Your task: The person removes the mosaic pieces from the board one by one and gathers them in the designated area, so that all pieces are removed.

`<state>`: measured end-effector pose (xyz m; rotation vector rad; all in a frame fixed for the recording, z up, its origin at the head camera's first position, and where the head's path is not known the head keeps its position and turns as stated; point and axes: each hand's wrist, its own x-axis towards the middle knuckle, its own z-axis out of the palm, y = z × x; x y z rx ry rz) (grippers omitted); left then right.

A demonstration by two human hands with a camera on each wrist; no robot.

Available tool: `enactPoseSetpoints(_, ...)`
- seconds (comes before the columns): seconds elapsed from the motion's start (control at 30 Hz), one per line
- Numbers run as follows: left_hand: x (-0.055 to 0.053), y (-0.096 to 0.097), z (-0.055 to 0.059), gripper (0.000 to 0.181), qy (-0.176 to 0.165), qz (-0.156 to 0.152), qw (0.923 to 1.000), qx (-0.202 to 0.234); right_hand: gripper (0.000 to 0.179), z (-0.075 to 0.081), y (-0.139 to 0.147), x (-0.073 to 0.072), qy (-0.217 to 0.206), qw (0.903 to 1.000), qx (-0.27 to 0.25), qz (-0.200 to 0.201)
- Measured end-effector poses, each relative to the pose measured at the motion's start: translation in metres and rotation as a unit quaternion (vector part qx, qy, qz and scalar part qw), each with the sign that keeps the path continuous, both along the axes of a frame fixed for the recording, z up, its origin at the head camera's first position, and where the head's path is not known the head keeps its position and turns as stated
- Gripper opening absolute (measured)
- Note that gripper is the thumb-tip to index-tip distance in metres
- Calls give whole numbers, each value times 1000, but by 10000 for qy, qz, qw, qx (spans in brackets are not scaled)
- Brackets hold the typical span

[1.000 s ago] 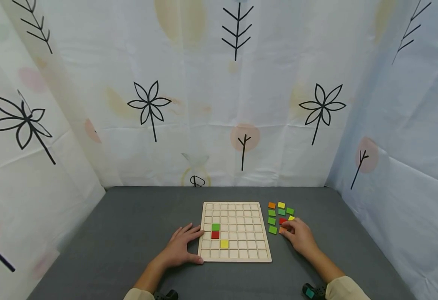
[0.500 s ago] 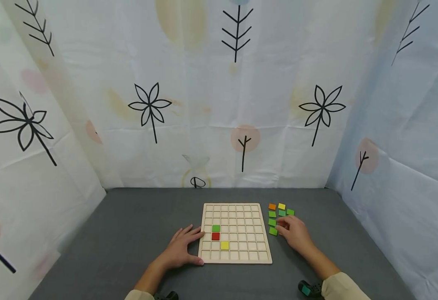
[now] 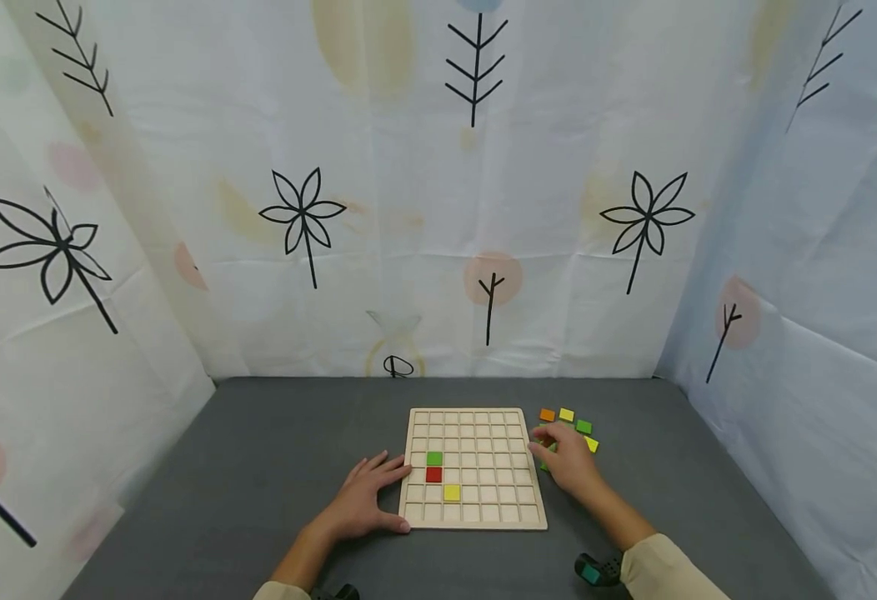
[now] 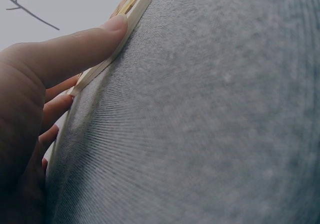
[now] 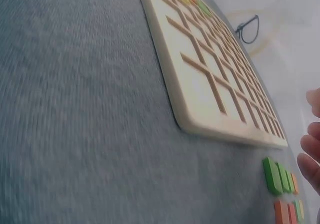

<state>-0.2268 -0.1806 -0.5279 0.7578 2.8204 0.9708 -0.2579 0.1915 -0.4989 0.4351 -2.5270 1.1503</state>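
Note:
A light wooden grid board [image 3: 488, 468] lies on the dark grey cloth. Green [image 3: 434, 458], red [image 3: 433, 474] and yellow [image 3: 451, 492] square tiles sit in cells on its left half. My left hand [image 3: 359, 497] rests at the board's left side, fingers spread on the edge and thumb [image 4: 80, 49] at the near corner. Over the loose tiles, close to the right edge, is my right hand [image 3: 569, 458], thumb and fingers bent towards each other. I cannot tell whether a tile is between them. In the right wrist view only its fingertips [image 5: 311, 146] show.
Loose tiles lie right of the board, among them orange [image 3: 547, 414], yellow [image 3: 567, 415] and green [image 3: 584, 427] ones. Others are partly hidden by my right hand, though a green tile [image 5: 273, 175] and an orange tile [image 5: 281, 212] show from the wrist. Patterned white cloth [image 3: 408, 275] walls the table.
My right hand has lifted from the near loose tiles and moved left, to the board's right edge. A yellow tile at the right is uncovered again. My left hand stays put.

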Motion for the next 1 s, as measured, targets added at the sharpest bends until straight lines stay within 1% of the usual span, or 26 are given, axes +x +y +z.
enactPoseSetpoints(0.2, -1, 1, -1, 92, 36, 44, 10000, -22, 19, -6, -16, -3, 309, 9992, -133, 193)
enactPoseSetpoints(0.3, -1, 1, -1, 92, 41, 60, 10000, -42, 18, -8, -25, -4, 380, 9986, -214, 305)
enactPoseSetpoints(0.53, 1, 2, -2, 93, -4, 74, 10000, -37, 19, -7, -46, -4, -115, 9972, -357, 650)
enactPoseSetpoints(0.6, 1, 2, -3, 93, 22, 72, 10000, -20, 19, -7, -52, -4, -131, 9963, -326, 778)
enactPoseSetpoints(0.73, 0, 2, -3, 92, 80, 49, 10000, 2, 20, -7, -63, -4, 55, 9932, -293, 1126)
enactPoseSetpoints(0.8, 0, 1, -2, 92, 86, 47, 10000, -18, 21, -8, -67, -5, 22, 9916, -261, 1265)
enactPoseSetpoints(1.0, -1, 1, -2, 93, 50, 63, 9999, -80, 24, -12, -79, -7, -306, 9888, -119, 1459)
